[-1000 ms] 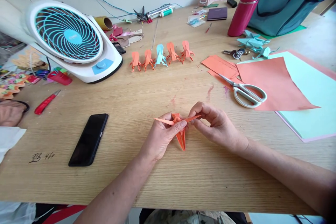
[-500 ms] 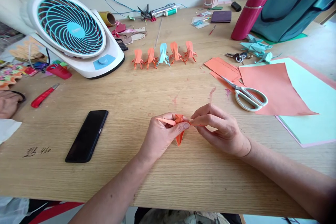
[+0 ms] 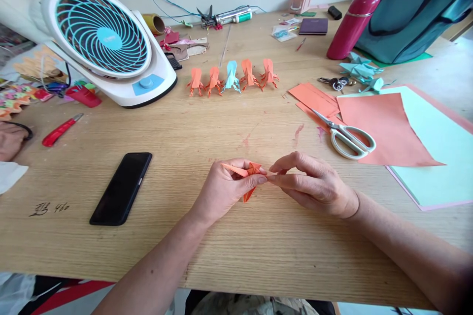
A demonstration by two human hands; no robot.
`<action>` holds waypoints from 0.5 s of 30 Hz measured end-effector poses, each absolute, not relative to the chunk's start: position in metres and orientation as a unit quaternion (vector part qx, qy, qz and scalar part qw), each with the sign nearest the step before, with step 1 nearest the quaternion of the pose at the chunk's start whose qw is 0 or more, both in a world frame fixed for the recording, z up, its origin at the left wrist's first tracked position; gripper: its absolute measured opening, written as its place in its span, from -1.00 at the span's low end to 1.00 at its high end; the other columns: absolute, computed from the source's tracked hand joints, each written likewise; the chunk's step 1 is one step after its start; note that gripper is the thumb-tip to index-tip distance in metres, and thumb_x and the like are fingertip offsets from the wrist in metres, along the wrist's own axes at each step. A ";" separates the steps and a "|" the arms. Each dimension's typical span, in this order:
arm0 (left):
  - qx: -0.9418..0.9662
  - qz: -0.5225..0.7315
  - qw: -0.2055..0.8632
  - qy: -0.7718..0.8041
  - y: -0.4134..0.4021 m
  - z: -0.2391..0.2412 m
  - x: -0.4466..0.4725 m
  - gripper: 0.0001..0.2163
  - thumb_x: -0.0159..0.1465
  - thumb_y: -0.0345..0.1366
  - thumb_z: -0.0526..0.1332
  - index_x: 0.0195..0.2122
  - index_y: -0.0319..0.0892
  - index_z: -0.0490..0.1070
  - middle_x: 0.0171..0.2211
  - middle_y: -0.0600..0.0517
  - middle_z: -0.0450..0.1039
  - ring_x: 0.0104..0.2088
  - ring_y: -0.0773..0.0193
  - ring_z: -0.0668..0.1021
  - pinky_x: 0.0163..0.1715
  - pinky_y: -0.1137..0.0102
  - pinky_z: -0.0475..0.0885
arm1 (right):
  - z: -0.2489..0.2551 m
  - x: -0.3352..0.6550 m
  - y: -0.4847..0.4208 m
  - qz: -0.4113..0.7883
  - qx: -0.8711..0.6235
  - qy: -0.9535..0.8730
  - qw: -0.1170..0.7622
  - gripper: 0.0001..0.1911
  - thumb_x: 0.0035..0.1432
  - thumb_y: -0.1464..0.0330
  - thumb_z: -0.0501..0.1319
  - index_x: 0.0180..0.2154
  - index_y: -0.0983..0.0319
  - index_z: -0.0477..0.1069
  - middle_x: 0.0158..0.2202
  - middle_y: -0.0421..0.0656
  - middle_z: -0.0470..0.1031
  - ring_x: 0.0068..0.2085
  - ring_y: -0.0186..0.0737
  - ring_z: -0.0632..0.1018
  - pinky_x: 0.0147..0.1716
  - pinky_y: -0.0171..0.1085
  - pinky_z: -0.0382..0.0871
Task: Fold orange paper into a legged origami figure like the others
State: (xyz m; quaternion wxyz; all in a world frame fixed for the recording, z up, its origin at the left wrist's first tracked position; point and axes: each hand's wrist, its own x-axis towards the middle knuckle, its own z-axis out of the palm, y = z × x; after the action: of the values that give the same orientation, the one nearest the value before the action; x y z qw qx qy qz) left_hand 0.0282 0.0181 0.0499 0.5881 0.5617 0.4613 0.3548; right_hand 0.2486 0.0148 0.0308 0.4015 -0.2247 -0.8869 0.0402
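Observation:
An orange origami figure (image 3: pixel 254 169) of folded paper is held just above the table, with narrow points sticking out to the left and downward. My left hand (image 3: pixel 226 187) pinches its middle between thumb and fingers. At its right side, my right hand (image 3: pixel 314 182) has thumb and index finger closed on a thin paper point, mostly hidden by the fingertips. Farther back stands a row of several finished origami insects, orange ones (image 3: pixel 248 74) with one light blue one (image 3: pixel 231 77) in the middle.
White-handled scissors (image 3: pixel 351 141) lie across orange paper sheets (image 3: pixel 388 128) on the right. To the left are a black phone (image 3: pixel 121 189), a red utility knife (image 3: pixel 62 130) and a white fan (image 3: pixel 148 83). A magenta bottle (image 3: pixel 351 29), keys (image 3: pixel 337 82) and a teal bag (image 3: pixel 406 15) stand back right.
The origami figure has tilted, its lower point swinging slightly left. My right fingers have closed in nearer the left thumb, covering the right paper point. The camera view has shifted a little.

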 end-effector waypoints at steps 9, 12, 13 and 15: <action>0.582 0.337 0.572 0.470 0.017 0.050 0.028 -0.72 0.08 -0.11 0.51 -0.37 -0.23 0.62 -0.45 0.02 0.56 -0.46 0.36 0.47 -0.47 0.50 0.35 | 0.032 0.248 0.016 0.055 -0.213 -0.889 0.401 -0.73 0.30 0.61 0.15 -0.04 0.24 0.45 -0.18 -0.03 0.53 -0.26 -0.27 0.58 -0.35 -0.30 0.49; 0.584 0.334 0.570 0.472 0.017 0.049 0.027 -0.71 0.09 -0.09 0.50 -0.37 -0.23 0.62 -0.48 0.03 0.53 -0.48 0.36 0.45 -0.49 0.50 0.33 | 0.033 0.248 0.016 0.059 -0.212 -0.891 0.398 -0.74 0.31 0.60 0.14 -0.05 0.24 0.45 -0.18 -0.04 0.53 -0.27 -0.27 0.57 -0.35 -0.30 0.49; 0.585 0.331 0.570 0.473 0.017 0.049 0.027 -0.71 0.10 -0.09 0.49 -0.37 -0.23 0.62 -0.49 0.03 0.52 -0.48 0.36 0.44 -0.50 0.50 0.32 | 0.033 0.249 0.016 0.059 -0.213 -0.892 0.395 -0.75 0.31 0.59 0.14 -0.06 0.24 0.45 -0.18 -0.04 0.53 -0.27 -0.28 0.57 -0.35 -0.30 0.49; 0.585 0.327 0.572 0.473 0.017 0.049 0.027 -0.71 0.10 -0.08 0.49 -0.36 -0.23 0.62 -0.50 0.04 0.51 -0.48 0.36 0.43 -0.51 0.50 0.31 | 0.032 0.250 0.017 0.058 -0.212 -0.894 0.390 -0.76 0.31 0.59 0.14 -0.07 0.24 0.45 -0.17 -0.03 0.52 -0.27 -0.27 0.56 -0.34 -0.29 0.49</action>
State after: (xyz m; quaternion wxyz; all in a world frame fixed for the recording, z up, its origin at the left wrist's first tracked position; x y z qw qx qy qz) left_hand 0.0271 0.0174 0.0486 0.5721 0.5847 0.4733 0.3269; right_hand 0.2496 0.0169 0.0324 0.3903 -0.2117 -0.8941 0.0581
